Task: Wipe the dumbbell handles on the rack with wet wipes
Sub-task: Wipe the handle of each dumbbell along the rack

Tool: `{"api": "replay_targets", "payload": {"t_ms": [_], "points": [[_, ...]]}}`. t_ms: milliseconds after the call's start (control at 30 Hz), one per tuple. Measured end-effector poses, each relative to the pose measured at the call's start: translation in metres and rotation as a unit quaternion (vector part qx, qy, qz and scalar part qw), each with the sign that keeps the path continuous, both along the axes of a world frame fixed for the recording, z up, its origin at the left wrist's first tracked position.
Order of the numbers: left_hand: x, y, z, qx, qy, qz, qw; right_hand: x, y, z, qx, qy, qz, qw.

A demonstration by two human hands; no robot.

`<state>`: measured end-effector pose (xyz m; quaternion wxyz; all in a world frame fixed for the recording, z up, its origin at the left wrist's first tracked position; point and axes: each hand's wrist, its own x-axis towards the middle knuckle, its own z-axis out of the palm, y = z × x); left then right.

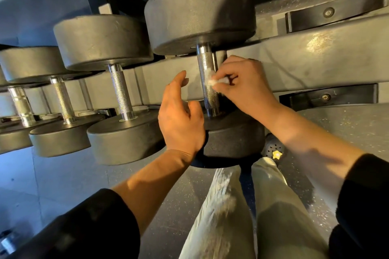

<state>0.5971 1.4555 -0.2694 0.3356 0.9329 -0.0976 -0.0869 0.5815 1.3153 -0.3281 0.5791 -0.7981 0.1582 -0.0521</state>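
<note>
Several black dumbbells lie in a row on the rack [315, 59]. The nearest and largest dumbbell [200, 12] has a knurled steel handle [207, 84]. My right hand [246, 88] pinches a small crumpled white wet wipe [212, 81] against the right side of that handle, about halfway along it. My left hand [181, 118] hovers just left of the handle with its fingers straight and relaxed, holding nothing, in front of the dumbbell's lower head [231, 139].
A second dumbbell [103, 42] with its handle [121, 92] sits to the left, with smaller ones further left. My light trousers [221, 216] and a dark shoe with a yellow star [273, 151] stand on the speckled floor below.
</note>
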Motion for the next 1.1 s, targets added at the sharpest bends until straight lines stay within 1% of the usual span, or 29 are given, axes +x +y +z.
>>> {"api": "replay_targets", "payload": {"t_ms": [67, 167, 267, 300, 333, 367, 400, 467, 500, 600, 700, 767, 833, 900, 933, 1000, 1100], "points": [[0.000, 0.000, 0.000, 0.003, -0.005, -0.003, 1.000, -0.007, 0.002, 0.002, -0.010, 0.024, 0.049, 0.998], [-0.001, 0.000, 0.002, 0.019, -0.005, -0.010, 1.000, -0.012, 0.003, 0.011, 0.015, 0.094, 0.092, 0.991], [-0.001, 0.000, 0.002, 0.041, -0.007, -0.017, 0.999, -0.008, 0.002, 0.022, -0.023, 0.171, 0.146, 0.974], [0.000, -0.001, 0.003, 0.046, 0.000, -0.018, 0.999, -0.007, 0.001, 0.026, -0.038, 0.192, 0.150, 0.969], [0.000, -0.001, 0.003, 0.051, 0.009, -0.019, 0.998, -0.009, -0.001, 0.030, -0.044, 0.209, 0.131, 0.968], [-0.001, -0.002, 0.006, 0.056, 0.020, -0.021, 0.998, -0.011, -0.003, 0.033, -0.038, 0.222, 0.090, 0.970], [-0.001, -0.003, 0.008, 0.061, 0.034, -0.023, 0.997, -0.014, -0.007, 0.038, -0.016, 0.236, 0.031, 0.971], [-0.001, -0.008, 0.016, 0.066, 0.062, -0.032, 0.995, -0.023, -0.017, 0.053, 0.041, 0.256, -0.089, 0.962], [-0.001, -0.013, 0.021, 0.061, 0.067, -0.045, 0.995, -0.027, -0.024, 0.062, 0.062, 0.257, -0.125, 0.956], [-0.002, -0.044, 0.043, 0.033, 0.067, -0.115, 0.991, -0.045, -0.049, 0.093, 0.073, 0.222, -0.166, 0.958], [-0.007, -0.089, 0.067, -0.008, 0.067, -0.196, 0.978, -0.063, -0.077, 0.118, 0.043, 0.188, -0.195, 0.962], [-0.014, -0.116, 0.078, -0.034, 0.067, -0.233, 0.970, -0.079, -0.099, 0.134, 0.061, 0.174, -0.232, 0.955], [-0.024, -0.142, 0.086, -0.039, 0.067, -0.262, 0.962, -0.097, -0.120, 0.148, 0.088, 0.153, -0.266, 0.948], [-0.038, -0.167, 0.091, -0.043, 0.067, -0.286, 0.955, -0.120, -0.141, 0.157, 0.093, 0.142, -0.303, 0.938], [-0.047, -0.179, 0.092, -0.046, 0.067, -0.299, 0.951, -0.132, -0.152, 0.158, 0.084, 0.143, -0.321, 0.932], [-0.065, -0.202, 0.090, -0.046, 0.072, -0.320, 0.944, -0.158, -0.174, 0.157, 0.036, 0.161, -0.352, 0.921], [-0.092, -0.236, 0.076, -0.042, 0.102, -0.331, 0.937, -0.196, -0.213, 0.140, -0.006, 0.188, -0.382, 0.905]]}}
